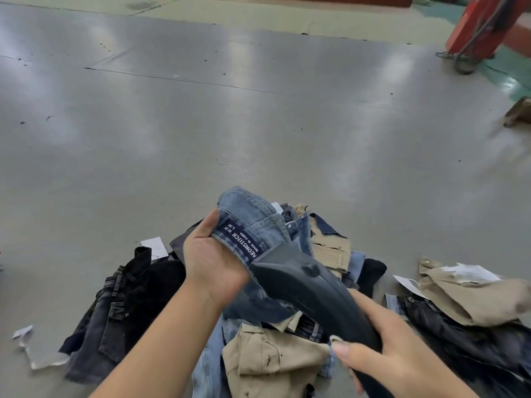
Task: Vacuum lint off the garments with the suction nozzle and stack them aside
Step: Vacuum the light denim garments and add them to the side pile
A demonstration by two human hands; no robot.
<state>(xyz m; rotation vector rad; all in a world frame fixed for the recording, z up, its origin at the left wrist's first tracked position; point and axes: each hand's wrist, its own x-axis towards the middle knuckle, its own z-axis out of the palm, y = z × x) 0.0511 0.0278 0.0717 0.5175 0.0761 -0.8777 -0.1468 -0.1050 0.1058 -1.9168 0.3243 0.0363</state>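
I see left hand (214,264) gripping the jeans (253,222) by the waistband above the pile (273,354), right hand (402,349) clenched round the nozzle (298,278) touching the label: risk is suction grabbing loose denim and blocking the mouth.

Both bare forearms reach forward from the lower edge of the view. The left hand (214,261) is raised, palm turned toward the camera, thumb up and fingers curled behind what it grips. The right hand (393,346) sits lower and nearer, wrapped around what it holds, thumb lying across the top toward the left.
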